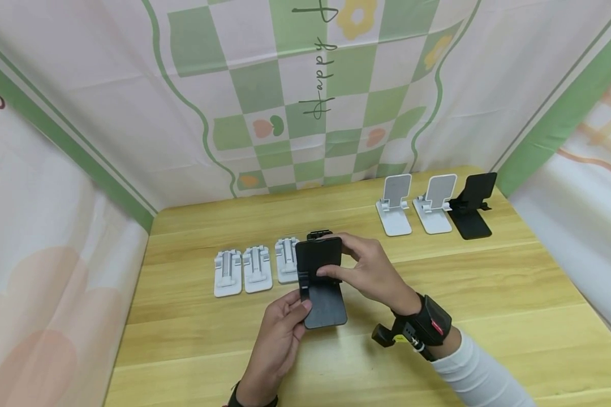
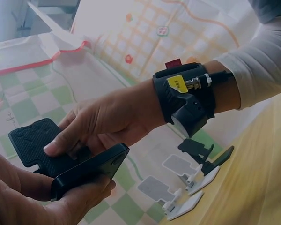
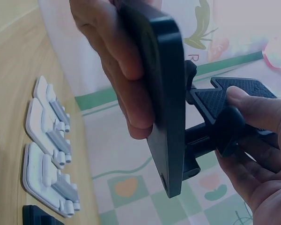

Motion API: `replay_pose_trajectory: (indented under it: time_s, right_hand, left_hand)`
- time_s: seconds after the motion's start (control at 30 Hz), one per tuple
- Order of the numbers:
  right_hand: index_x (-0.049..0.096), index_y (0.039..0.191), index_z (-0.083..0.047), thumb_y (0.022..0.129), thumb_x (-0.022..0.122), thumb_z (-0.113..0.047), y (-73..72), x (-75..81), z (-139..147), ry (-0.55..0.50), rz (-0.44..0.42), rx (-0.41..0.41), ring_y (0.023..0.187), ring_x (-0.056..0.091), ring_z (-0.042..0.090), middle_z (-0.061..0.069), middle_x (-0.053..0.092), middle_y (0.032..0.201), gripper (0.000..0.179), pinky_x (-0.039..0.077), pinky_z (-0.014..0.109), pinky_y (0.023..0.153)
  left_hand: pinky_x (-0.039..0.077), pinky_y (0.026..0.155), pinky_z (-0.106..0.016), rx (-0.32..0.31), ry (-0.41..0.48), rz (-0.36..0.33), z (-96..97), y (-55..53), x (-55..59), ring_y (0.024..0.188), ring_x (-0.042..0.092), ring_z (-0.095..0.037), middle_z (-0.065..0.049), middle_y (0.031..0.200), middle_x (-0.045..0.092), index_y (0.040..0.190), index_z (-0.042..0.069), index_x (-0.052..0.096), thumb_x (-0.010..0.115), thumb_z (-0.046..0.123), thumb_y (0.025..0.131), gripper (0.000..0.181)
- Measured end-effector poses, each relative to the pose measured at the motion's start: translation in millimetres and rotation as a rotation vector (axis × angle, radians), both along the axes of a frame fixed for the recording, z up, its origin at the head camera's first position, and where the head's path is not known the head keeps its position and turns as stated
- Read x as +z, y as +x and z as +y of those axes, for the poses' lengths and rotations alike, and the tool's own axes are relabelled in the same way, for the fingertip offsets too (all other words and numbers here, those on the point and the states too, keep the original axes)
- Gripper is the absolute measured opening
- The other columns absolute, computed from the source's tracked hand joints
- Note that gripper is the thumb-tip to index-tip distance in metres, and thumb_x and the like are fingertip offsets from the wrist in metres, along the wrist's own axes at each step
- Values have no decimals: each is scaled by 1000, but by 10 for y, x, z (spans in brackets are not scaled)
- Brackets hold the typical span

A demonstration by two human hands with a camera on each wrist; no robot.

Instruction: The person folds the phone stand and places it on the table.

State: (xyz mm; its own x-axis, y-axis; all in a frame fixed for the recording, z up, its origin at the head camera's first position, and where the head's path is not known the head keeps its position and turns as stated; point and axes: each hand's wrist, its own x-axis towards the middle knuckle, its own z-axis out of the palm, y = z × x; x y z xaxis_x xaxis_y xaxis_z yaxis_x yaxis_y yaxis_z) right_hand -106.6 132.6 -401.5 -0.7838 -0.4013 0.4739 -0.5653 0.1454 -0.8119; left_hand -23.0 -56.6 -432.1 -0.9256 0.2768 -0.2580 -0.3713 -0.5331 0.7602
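Observation:
A black folding phone stand (image 1: 326,305) is held up over the table between both hands, its support plate opened away from its base. My left hand (image 1: 280,339) grips the base by its left edge, the thumb on its upper face. In the left wrist view my right hand (image 2: 117,115) pinches the textured support plate (image 2: 37,145), thumb on its front. The right wrist view shows the hinge arm (image 3: 201,140) joining the plate to the base (image 3: 164,103). Part of the left hand lies hidden behind the base.
Several folded white stands (image 1: 227,274) lie in a row at left on the wooden table (image 1: 183,339). A folded black stand (image 3: 40,215) lies beside them. At the back right stand two unfolded white stands (image 1: 394,206) and an unfolded black stand (image 1: 473,206). A patterned cloth (image 1: 305,85) hangs behind.

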Motion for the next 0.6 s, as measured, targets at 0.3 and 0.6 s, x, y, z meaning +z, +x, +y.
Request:
replay_pose_trajectory:
  time_s: [0.3,0.6]
  right_hand:
    - [70,108,-9,74,81,-19,-23,-8,-40,10,54,-103,101,68,15,2,73,105,37,57,30,89]
    - [69,110,-13,75,80,-17,-38,20,-55,49,112,-124,101,67,13,-1,73,107,37,57,28,88]
  left_hand:
    - [47,99,-37,-16,9,13,16,1,-10,124,54,-28,-28,139,49,139,-17,34,46,0,99,46]
    - [47,100,-37,-6,18,18,30,1,2,124,54,-29,-28,139,49,139,-17,33,46,-1,98,46]
